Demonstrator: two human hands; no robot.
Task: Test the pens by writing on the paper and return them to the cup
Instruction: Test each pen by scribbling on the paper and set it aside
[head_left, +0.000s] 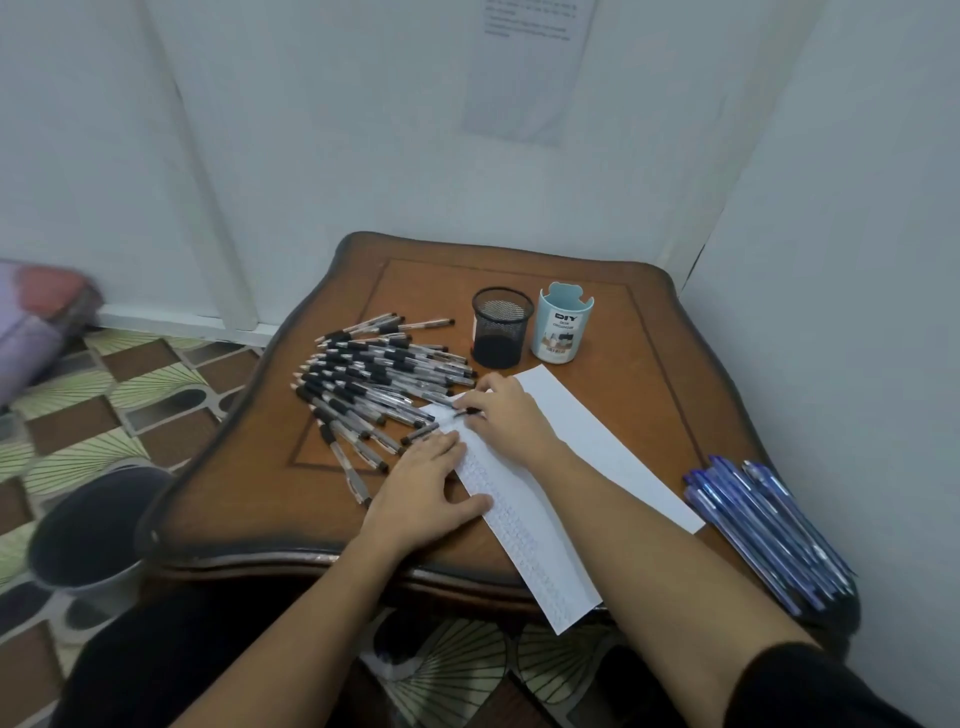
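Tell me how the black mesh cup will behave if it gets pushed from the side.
The black mesh cup is probably light: its wire walls are see-through and nothing stands in it. Being somewhat taller than wide, it may tip from a push near the rim. Pushed low, it would likely slide on the polished wooden table.

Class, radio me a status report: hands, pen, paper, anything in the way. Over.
Left hand flat, pressing paper. Right hand pinches black pen low over paper. Mesh cup beyond, unblocked. Loose pens crowd paper's left edge.
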